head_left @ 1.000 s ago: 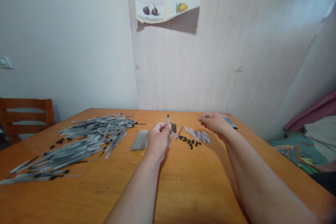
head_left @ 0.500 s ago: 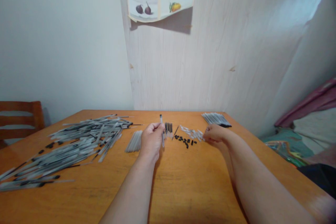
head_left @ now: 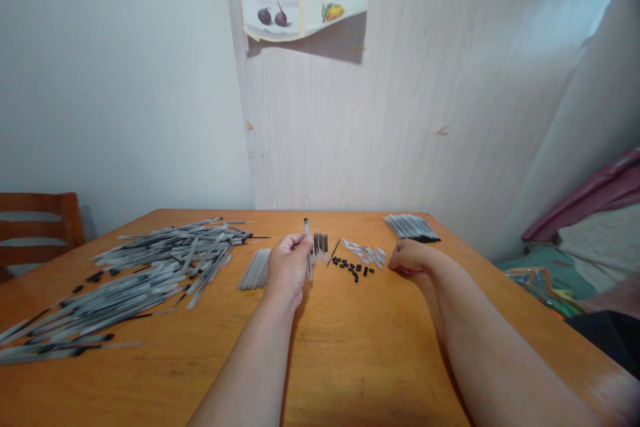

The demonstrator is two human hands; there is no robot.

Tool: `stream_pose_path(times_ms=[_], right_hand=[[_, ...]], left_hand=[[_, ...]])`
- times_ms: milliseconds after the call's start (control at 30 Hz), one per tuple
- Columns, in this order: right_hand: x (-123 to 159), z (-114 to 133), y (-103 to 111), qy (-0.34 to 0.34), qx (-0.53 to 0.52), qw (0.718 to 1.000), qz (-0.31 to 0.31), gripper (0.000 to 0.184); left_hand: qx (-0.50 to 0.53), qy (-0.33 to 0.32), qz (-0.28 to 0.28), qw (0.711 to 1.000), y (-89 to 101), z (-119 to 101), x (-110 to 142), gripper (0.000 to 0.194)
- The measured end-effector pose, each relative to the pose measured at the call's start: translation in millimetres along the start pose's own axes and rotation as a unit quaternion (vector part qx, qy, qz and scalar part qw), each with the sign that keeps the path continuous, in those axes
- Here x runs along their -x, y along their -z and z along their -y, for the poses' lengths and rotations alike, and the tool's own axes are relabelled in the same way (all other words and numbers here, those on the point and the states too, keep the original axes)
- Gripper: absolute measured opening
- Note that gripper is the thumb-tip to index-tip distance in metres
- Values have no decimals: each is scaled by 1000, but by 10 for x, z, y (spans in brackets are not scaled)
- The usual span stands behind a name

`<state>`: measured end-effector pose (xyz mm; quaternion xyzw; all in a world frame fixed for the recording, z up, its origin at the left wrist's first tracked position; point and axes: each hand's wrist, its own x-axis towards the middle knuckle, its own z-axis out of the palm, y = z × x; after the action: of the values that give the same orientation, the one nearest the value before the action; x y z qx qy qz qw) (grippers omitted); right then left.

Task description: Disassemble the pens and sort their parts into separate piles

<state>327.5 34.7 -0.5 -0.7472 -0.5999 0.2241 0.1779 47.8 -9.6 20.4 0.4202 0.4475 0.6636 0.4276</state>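
My left hand (head_left: 289, 261) is closed round a slim clear pen (head_left: 307, 230) with a dark upper end, held upright over the table. Just to its left lies a row of clear pen barrels (head_left: 255, 269); beyond it, to the right, are short dark pen parts (head_left: 321, 242). My right hand (head_left: 407, 257) has its fingers drawn together at the right end of a loose group of clear pen caps (head_left: 373, 255); what it pinches, if anything, is hidden. Small black plugs (head_left: 356, 269) are scattered between the hands.
A big heap of pen parts (head_left: 160, 260) spreads over the left of the wooden table (head_left: 350, 367). Lined-up pens (head_left: 411, 227) with black ends lie at the back right. A chair back (head_left: 40, 220) stands at the left, fabric (head_left: 600, 213) beyond the right edge.
My right hand has shifted very slightly right, a little away from the clear caps. My left hand and its pen stay in nearly the same place.
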Motion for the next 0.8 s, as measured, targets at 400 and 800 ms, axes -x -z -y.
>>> stream_pose_path(times_ms=[400, 800], right_hand=[[-66, -30, 0, -59, 55, 995, 56, 15], [89, 358, 222, 57, -21, 998, 10, 16]], left_hand=[[-1, -17, -7, 1000, 13, 16, -13, 25], [80, 28, -46, 995, 84, 55, -116, 30]])
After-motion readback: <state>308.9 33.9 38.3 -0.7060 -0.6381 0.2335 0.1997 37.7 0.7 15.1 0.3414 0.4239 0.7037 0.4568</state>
